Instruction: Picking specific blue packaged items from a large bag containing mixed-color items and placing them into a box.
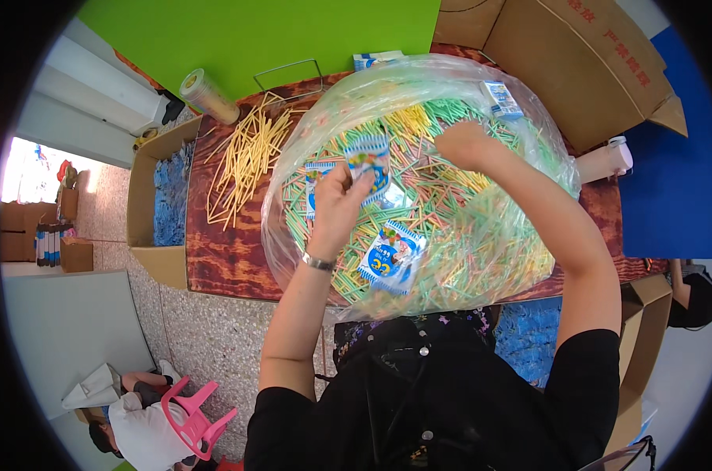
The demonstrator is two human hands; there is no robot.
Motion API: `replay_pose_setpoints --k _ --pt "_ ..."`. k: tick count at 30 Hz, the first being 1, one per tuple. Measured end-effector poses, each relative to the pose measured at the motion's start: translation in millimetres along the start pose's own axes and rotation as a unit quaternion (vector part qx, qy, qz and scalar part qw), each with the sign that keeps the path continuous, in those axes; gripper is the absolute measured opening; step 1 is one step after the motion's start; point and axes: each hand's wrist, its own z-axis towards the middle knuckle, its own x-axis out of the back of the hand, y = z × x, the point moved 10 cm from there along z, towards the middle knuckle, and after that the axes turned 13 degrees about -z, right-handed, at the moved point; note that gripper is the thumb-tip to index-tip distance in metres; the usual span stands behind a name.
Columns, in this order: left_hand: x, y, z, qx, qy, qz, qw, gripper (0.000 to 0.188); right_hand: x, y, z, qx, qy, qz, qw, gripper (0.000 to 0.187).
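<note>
My left hand [336,208], with a metal band at the wrist, pinches the upright blue-and-white packet [371,162] over a big clear plastic bag [281,228]. The opened bag is full of thin green, pink and yellow sticks [442,208]. My right hand [462,145] is closed above the sticks at the far side; whatever its fingers hold is hidden. Behind my left hand a second packet [312,188] lies on the sticks. Nearer to me lies another blue-and-white packet [393,257], and a further packet [502,100] rests at the bag's far right.
Loose yellow sticks [250,161] are piled on the red patterned table [226,263], near a clear tub [209,96]. A carton of blue packets [170,196] stands at left, a brown carton [568,67] at far right beside a jar [605,159]. Someone sits on a pink chair [195,420].
</note>
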Motion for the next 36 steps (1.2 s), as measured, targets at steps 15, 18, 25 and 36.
replay_pose_setpoints --k 15,18,25,36 --pt "15 0 -54 -0.019 0.011 0.156 0.987 0.023 -13 -6 31 -0.022 0.072 -0.042 0.996 0.022" --pt "5 -10 -51 -0.07 -0.011 0.146 0.987 0.027 -13 40 -11 -0.059 0.341 0.262 0.901 0.03" --pt "4 10 -58 -0.125 0.016 0.132 0.983 0.022 -82 33 4 -0.065 0.463 0.121 0.876 0.03" --pt "23 24 -65 -0.134 0.039 0.118 0.983 0.037 -32 17 -19 -0.034 0.178 0.645 0.743 0.023"
